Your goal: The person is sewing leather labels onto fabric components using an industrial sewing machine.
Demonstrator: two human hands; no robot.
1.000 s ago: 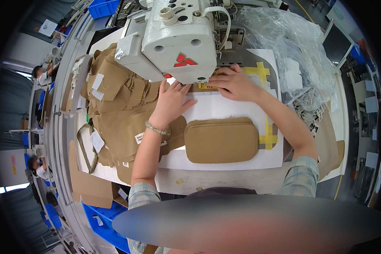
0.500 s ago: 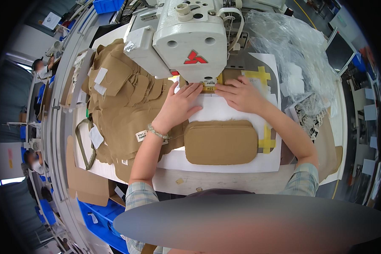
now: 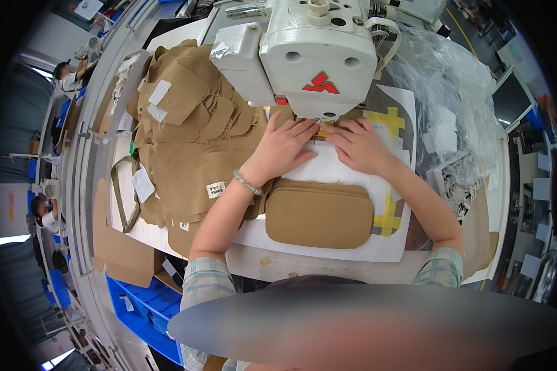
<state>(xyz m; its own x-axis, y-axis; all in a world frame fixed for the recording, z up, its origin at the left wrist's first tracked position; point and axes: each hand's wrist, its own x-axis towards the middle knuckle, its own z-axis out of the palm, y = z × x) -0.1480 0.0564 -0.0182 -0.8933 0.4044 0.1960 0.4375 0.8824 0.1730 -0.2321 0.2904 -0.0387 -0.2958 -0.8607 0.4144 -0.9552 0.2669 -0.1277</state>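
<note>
Under the head of a white sewing machine [image 3: 319, 71], both my hands lie with their fingertips almost meeting beside the needle area. My left hand [image 3: 283, 147] rests flat, fingers stretched and thumb spread, on the edge of a brown cloth piece and a white sheet [image 3: 328, 164]. Palm down, my right hand [image 3: 360, 147] has its fingers lightly bent over the same spot, next to a yellow strip. Most of the cloth there is hidden by the hands and the machine. Nearer me lies a stack of rounded brown fabric panels [image 3: 319, 216], touched by neither hand.
A large heap of brown cut fabric [image 3: 195, 157] covers the left side, with an olive strap [image 3: 120, 198] beside it. Clear plastic film [image 3: 436, 93] piles up at right. A blue bin [image 3: 143, 309] and an opened cardboard box [image 3: 127, 250] stand at lower left.
The whole view has shifted, so the machine sits farther right and higher. My two hands' fingertips have come closer together, covering more of the yellow strip. The fabric stack stays on the sheet.
</note>
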